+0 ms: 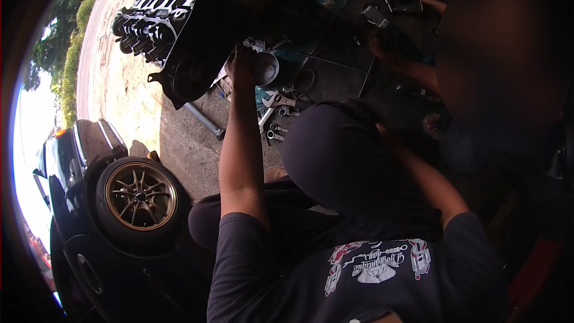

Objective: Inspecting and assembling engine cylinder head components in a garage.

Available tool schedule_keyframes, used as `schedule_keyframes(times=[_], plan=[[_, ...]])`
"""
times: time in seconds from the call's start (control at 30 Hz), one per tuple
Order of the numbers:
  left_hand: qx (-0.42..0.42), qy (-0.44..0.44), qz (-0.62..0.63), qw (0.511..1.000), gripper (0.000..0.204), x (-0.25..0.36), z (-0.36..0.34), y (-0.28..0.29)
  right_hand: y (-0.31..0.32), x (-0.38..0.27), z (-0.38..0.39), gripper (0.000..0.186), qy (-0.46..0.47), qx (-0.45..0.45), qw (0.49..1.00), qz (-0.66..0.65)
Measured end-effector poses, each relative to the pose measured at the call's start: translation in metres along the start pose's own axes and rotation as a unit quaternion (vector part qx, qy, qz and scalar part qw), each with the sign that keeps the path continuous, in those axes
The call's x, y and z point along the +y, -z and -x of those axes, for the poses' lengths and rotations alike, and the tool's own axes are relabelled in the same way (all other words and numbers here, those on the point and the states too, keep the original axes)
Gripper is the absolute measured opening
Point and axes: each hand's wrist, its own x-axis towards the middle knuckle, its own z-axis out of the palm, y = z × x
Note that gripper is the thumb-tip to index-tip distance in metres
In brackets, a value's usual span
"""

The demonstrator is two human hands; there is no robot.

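My left arm stretches forward to the dark engine block (203,42), which is partly lost in shadow. At its near edge my left hand (240,66) is closed, its fingers curled in the dark; what they hold is hidden. Just right of that hand is a round, light metal cup-like part (266,69). An adjustable wrench (276,99) and several spanners (276,133) lie on the ground below. My right forearm runs to my raised knee, where my right hand (382,133) shows only in part, next to the knee, its fingers hidden.
Cylinder heads (149,30) stand at the far left. A metal bar (204,121) lies on the concrete. At the left is a black car with a bronze wheel (142,196). Another person (502,54) sits at the right, hands near a long-handled tool (366,78) and other tools.
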Motion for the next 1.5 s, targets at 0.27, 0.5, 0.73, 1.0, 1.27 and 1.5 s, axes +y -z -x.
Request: schedule_keyframes(times=[0.27,0.5,0.73,1.0,1.27,1.5], plan=[[0.114,-0.019,-0.505,0.855,0.053,0.028,0.001,0.008,0.01,-0.018,-0.005,0.012,0.003,-0.016,1.0,0.004],[0.142,-0.184,-0.629,0.742,0.06,0.029,0.02,-0.013,0.017,-0.02,-0.001,0.012,0.0,-0.006,1.0,0.024],[0.114,-0.18,-0.654,0.726,0.058,0.027,0.024,-0.021,0.017,-0.016,0.0,0.012,-0.009,-0.006,1.0,-0.001],[-0.032,-0.133,-0.67,0.73,0.039,0.01,0.051,0.01,0.007,-0.004,-0.001,0.016,-0.005,-0.03,0.998,0.056],[-0.388,0.123,-0.73,0.549,0.058,0.076,0.059,0.0,-0.031,0.064,0.005,0.017,0.006,-0.093,0.995,-0.04],[-0.369,0.043,-0.798,0.475,0.065,0.202,0.109,0.055,-0.063,0.077,-0.018,0.015,0.058,-0.084,0.988,-0.113]])
